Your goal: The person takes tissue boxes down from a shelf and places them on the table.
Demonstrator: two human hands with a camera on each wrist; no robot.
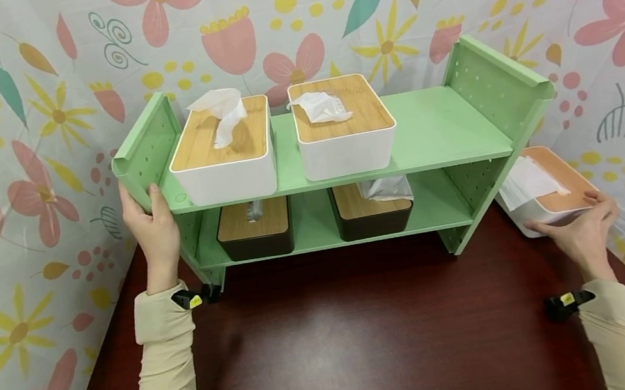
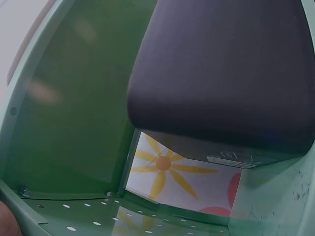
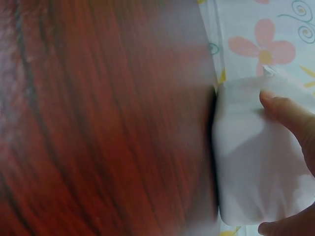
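My left hand grips the front edge of the left side panel of a green two-tier shelf. At the far right, my right hand holds a white tissue box with a wooden lid by its near end. A tissue lies across that lid. In the right wrist view, the thumb and a finger span the box's white wall, with a dark gap or shadow along its underside. Two white tissue boxes, a left one and a middle one, stand on the top tier.
On the lower tier sit two dark tissue boxes with wooden lids, one at left and one near the middle. The dark red table carries the shelf. Flower-patterned curtains surround the table at the back and sides.
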